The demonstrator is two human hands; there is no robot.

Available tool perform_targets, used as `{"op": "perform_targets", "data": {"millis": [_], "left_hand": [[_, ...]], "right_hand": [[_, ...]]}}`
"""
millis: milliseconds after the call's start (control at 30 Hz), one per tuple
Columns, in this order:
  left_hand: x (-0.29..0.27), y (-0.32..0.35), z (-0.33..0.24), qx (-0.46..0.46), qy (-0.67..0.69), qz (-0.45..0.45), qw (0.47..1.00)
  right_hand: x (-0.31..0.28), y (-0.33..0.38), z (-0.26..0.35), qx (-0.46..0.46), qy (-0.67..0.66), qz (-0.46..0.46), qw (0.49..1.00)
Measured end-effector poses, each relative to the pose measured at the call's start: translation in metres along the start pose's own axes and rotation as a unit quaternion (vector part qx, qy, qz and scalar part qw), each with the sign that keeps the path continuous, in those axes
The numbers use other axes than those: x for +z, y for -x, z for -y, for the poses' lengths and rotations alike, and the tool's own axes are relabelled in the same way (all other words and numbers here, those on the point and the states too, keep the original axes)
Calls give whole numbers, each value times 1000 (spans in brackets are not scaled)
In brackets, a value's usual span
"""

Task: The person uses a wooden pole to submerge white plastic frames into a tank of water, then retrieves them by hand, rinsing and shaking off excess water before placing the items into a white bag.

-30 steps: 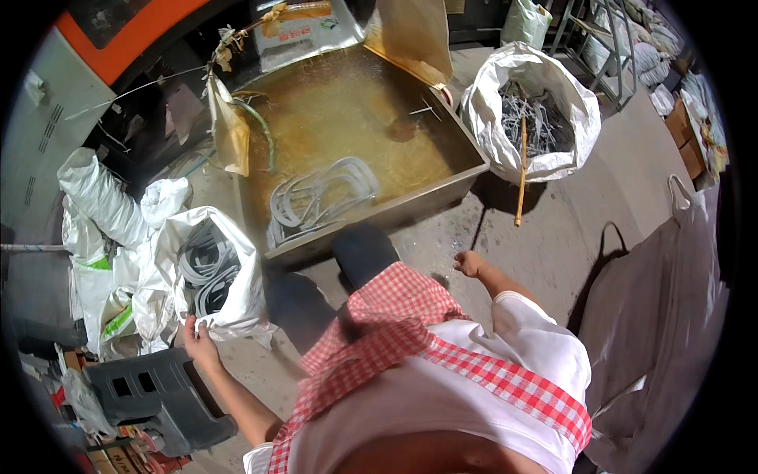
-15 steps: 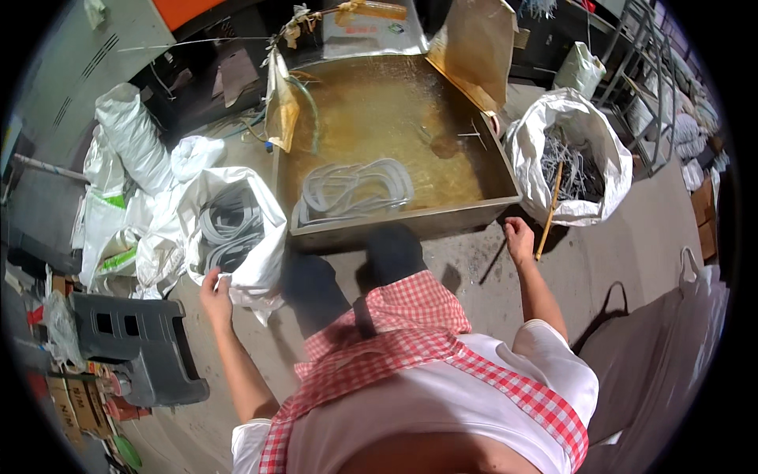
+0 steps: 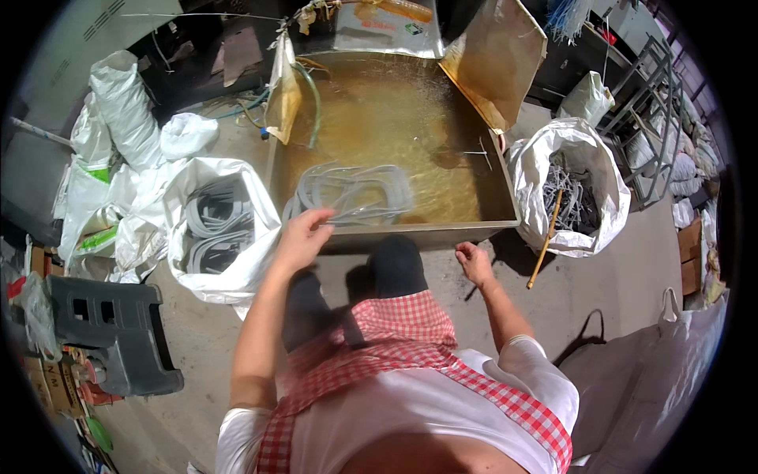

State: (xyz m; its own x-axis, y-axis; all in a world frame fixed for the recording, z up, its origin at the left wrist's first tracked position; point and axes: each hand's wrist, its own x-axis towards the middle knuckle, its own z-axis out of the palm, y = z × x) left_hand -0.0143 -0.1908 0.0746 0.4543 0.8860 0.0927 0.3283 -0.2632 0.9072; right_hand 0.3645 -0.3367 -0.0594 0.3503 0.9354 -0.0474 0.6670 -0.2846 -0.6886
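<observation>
My left hand is over the near left part of a metal tank, its fingers stretched out and apart, holding nothing. Just beyond the fingertips, a bundle of looped pale grey strips lies in the tank's cloudy yellow-brown water. I cannot tell whether the hand touches the rim. My right hand hangs in front of the tank's near right side, fingers curled in, with nothing seen in them. Left of the tank, an open white sack holds more coiled grey strips.
Right of the tank stands a white sack of grey scraps with a yellow-brown stick leaning on it. A dark plastic step stool is at left, near full white sacks. Panels and a green hose border the tank.
My left hand has moved right, from the left sack's rim to the tank's near edge. My right hand has moved left, away from the right sack. The view has shifted slightly.
</observation>
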Motion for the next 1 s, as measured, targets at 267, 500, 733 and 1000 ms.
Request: {"op": "perform_targets", "data": {"millis": [267, 500, 733, 1000], "left_hand": [[3, -96, 37, -49, -88, 22, 995], [3, -235, 150, -148, -150, -36, 977], [5, -306, 317, -346, -239, -33, 907], [37, -386, 373, -325, -273, -39, 905]], "right_hand": [[19, -56, -28, -45, 190, -132, 972], [50, -118, -79, 80, 189, -210, 956], [76, -138, -50, 162, 277, -287, 903], [68, -141, -61, 47, 244, -291, 924]]}}
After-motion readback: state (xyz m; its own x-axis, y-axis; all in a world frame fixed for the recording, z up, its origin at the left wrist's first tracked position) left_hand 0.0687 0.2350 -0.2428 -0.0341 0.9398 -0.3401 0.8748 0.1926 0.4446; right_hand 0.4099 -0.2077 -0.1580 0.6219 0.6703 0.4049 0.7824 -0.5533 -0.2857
